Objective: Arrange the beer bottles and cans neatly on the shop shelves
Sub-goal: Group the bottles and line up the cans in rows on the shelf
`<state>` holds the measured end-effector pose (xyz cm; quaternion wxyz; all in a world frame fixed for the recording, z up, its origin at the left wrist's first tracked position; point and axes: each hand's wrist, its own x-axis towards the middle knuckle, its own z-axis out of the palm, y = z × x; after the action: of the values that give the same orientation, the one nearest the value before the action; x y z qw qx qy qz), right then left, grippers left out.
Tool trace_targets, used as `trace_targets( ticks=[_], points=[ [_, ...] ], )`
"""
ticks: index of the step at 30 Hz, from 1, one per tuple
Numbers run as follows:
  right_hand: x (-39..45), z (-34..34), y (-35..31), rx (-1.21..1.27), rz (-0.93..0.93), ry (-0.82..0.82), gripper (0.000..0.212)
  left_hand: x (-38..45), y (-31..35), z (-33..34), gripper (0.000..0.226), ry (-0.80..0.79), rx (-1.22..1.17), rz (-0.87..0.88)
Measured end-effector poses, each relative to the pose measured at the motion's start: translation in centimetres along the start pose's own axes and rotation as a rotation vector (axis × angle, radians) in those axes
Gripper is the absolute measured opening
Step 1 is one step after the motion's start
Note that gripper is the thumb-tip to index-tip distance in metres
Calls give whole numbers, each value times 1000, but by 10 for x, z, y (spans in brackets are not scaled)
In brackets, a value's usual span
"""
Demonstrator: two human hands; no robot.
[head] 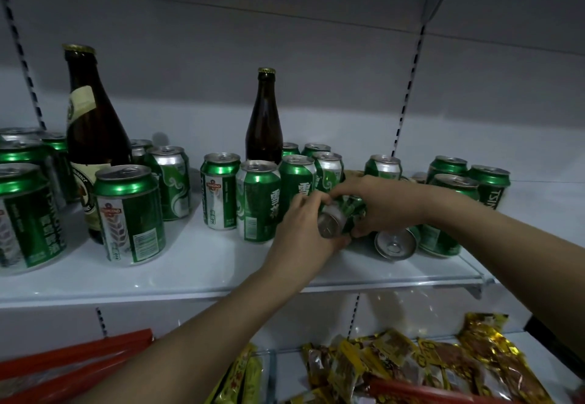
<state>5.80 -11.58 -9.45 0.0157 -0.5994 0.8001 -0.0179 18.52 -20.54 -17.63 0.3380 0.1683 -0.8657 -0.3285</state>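
I have both hands on 1 tipped green beer can (340,215), right of the small brown bottle (265,119): left hand (305,229) cups its base, right hand (380,202) wraps its body. Next I should stand it upright beside the row.

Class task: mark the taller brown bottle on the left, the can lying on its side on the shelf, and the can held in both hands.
Taller brown bottle (95,125): head view, on its shoulder.
Can lying on its side (395,243): head view, on its end.
Held can (332,223): head view, on its end.

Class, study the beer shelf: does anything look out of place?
Yes. One can lies on its side beside the right hand, while neighbours stand upright. Both hands hold another tipped can.
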Motion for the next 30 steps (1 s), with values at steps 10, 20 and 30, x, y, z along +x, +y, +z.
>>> trace_targets(
  ticks=[10,20,30],
  points=[
    [-11,3,8,142,-59,167,75,7,5,-13,42,151,-96,89],
    [-22,15,-2,416,-33,353,65,7,26,-57,43,144,-41,193],
    [-19,44,-50,908,-51,261,54,2,36,-106,43,-12,238,144]
  ],
)
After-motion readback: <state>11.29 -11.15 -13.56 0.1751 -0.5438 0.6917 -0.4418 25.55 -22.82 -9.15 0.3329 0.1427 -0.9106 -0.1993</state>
